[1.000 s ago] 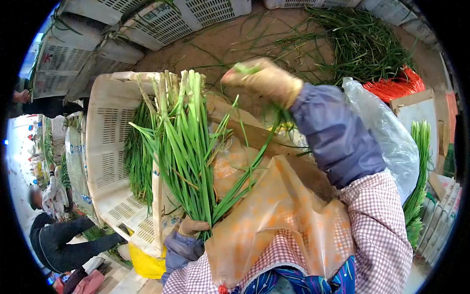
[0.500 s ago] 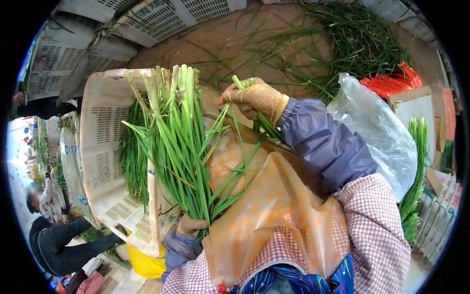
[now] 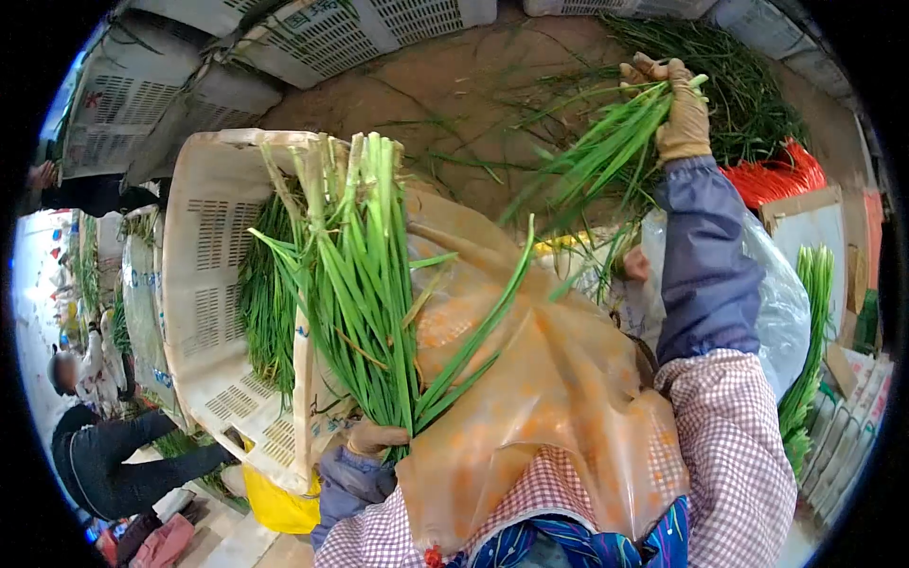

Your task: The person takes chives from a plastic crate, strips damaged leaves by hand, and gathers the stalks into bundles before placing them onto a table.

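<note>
My gloved left hand is closed around the leafy lower end of a bunch of green stalks, whose pale cut ends point up beside the white crate. Up at the right, my gloved right hand grips a smaller bunch of green stalks, its long leaves hanging out to the left over the floor. More green stalks lie inside the crate. An orange-patterned plastic apron covers my lap.
A pile of loose greens lies on the brown floor, near red strings. Clear plastic and upright greens stand at the right. White crates line the back. Another person is at the left.
My right hand has moved up and right, away from the large bunch, and the stalks in it now stretch out leftward. My left hand has stayed on its bunch.
</note>
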Available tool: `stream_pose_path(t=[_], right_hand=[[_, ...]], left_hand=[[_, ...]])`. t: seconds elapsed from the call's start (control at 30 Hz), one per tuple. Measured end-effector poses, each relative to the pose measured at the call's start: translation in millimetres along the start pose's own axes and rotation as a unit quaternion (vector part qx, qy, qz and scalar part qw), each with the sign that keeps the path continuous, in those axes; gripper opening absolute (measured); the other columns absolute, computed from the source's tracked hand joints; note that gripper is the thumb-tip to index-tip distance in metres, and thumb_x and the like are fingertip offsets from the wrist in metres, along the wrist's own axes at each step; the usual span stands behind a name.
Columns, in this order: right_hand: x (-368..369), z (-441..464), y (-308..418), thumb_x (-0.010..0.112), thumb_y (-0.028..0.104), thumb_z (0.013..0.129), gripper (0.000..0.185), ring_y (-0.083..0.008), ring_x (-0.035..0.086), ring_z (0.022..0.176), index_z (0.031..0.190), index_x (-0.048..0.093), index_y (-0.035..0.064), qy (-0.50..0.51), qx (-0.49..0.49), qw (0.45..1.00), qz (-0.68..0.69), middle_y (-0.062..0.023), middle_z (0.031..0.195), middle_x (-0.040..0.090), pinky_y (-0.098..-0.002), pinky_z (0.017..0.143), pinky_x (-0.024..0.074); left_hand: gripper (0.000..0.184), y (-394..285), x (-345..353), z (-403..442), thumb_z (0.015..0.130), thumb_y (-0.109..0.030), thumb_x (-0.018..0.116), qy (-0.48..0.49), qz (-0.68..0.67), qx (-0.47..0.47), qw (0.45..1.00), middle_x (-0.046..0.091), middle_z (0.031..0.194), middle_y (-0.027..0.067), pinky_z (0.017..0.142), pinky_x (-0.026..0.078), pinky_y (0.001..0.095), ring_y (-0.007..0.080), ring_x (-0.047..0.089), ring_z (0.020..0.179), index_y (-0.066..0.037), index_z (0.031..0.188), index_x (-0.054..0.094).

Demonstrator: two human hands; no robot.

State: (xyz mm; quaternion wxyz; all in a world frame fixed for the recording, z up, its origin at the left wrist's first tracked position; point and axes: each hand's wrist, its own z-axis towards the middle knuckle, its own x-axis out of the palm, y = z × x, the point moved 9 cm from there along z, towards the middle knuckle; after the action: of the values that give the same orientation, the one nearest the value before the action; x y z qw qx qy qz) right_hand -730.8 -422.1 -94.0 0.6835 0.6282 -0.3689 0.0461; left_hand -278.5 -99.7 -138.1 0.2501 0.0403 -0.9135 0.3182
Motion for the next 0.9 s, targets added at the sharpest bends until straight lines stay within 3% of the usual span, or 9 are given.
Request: stream_pose_path(t=[0.07,0.2,0.27,0.47,0.6,0.73,0.77,0.87,0.9], right_hand=[[40.8,-16.1,-3.9,0.059,0.034,0.084,0.029,-0.0195,0.058,0.064,0.075,0.055,0.0065,0.155,0.064,0.985,0.039,-0.0078,0.067,0.057,-0.0315,0.056,0.0516],[130.5,-111.1,-34.6,0.065,0.026,0.079,0.021,-0.012,0.055,0.062,0.084,0.063,0.006,0.278,0.218,0.895,-0.273,-0.001,0.067,0.057,-0.0283,0.06,0.0475],[170.0,-150.2,-57.7,0.064,0.021,0.08,0.017,-0.0068,0.048,0.051,0.087,0.061,0.0057,0.355,0.222,0.875,-0.242,0.0018,0.067,0.054,-0.0209,0.041,0.0382],[183.2,-186.1,-99.1,0.066,0.015,0.077,0.015,-0.0067,0.049,0.054,0.087,0.065,0.0034,0.341,0.299,0.884,-0.114,-0.0011,0.071,0.059,-0.0226,0.047,0.0383],[133.7,-185.8,-89.8,0.067,0.012,0.076,0.008,-0.0078,0.052,0.061,0.079,0.067,0.0041,0.356,0.297,0.811,-0.355,-0.0029,0.068,0.06,-0.0255,0.055,0.0427],[95.7,-142.0,-60.9,0.067,0.016,0.078,0.012,-0.0088,0.054,0.067,0.081,0.066,0.004,0.258,0.072,0.887,-0.377,-0.0031,0.072,0.063,-0.0253,0.062,0.045],[90.1,-120.3,-35.7,0.06,0.012,0.082,0.009,-0.0099,0.056,0.068,0.082,0.064,0.0037,0.246,-0.15,0.875,-0.389,-0.0053,0.071,0.063,-0.0268,0.061,0.0457],[52.7,-59.7,1.4,0.065,0.026,0.08,0.028,-0.016,0.062,0.069,0.099,0.061,0.0045,0.075,-0.135,0.733,-0.663,-0.0124,0.082,0.066,-0.0284,0.063,0.0497],[57.7,-61.1,-1.7,0.066,0.026,0.08,0.03,-0.0155,0.061,0.071,0.1,0.06,0.0036,0.101,-0.152,0.802,-0.57,-0.011,0.083,0.066,-0.0279,0.064,0.0493]], left_hand=[[0.066,-0.9,2.5,2.0,0.059,-0.01,0.076,-0.004,-0.005,-0.003,1.0,0.056,0.116,0.0085,0.092,0.041,0.0352,0.0202,0.053,0.105,-0.001,0.119,0.05],[0.066,-5.2,7.8,6.2,0.059,-0.011,0.076,-0.018,-0.002,-0.004,1.0,0.056,0.116,0.0084,0.092,0.041,0.0352,0.0201,0.053,0.106,-0.001,0.119,0.05],[0.069,-5.8,3.5,4.8,0.058,-0.012,0.077,-0.024,0.04,-0.006,0.999,0.055,0.117,0.0072,0.093,0.039,0.0345,0.0192,0.051,0.106,-0.002,0.121,0.049],[0.068,-2.4,-6.6,0.6,0.059,-0.012,0.077,-0.018,0.116,0.077,0.99,0.055,0.116,0.0084,0.093,0.04,0.0363,0.0208,0.053,0.104,-0.002,0.12,0.048],[0.067,-8.2,21.5,1.8,0.06,-0.01,0.075,-0.015,-0.061,0.044,0.997,0.054,0.117,0.0105,0.094,0.04,0.0376,0.0231,0.053,0.105,-0.001,0.12,0.047],[0.069,-2.8,20.3,0.5,0.061,-0.008,0.073,-0.021,-0.118,0.016,0.993,0.054,0.117,0.0111,0.094,0.04,0.0384,0.0241,0.054,0.105,-0.001,0.122,0.044],[0.068,4.5,6.7,-0.2,0.061,-0.007,0.073,-0.03,-0.062,0.012,0.998,0.054,0.117,0.0112,0.094,0.04,0.0384,0.0242,0.054,0.105,-0.001,0.122,0.044],[0.066,-0.4,9.7,0.9,0.062,-0.007,0.071,-0.039,-0.007,0.031,0.999,0.055,0.116,0.0113,0.094,0.04,0.0379,0.0241,0.054,0.105,-0.001,0.122,0.045],[0.064,-7.9,18.4,4.4,0.062,-0.007,0.071,-0.037,-0.013,0.051,0.998,0.056,0.115,0.0113,0.094,0.04,0.0374,0.024,0.053,0.105,-0.001,0.121,0.046]])
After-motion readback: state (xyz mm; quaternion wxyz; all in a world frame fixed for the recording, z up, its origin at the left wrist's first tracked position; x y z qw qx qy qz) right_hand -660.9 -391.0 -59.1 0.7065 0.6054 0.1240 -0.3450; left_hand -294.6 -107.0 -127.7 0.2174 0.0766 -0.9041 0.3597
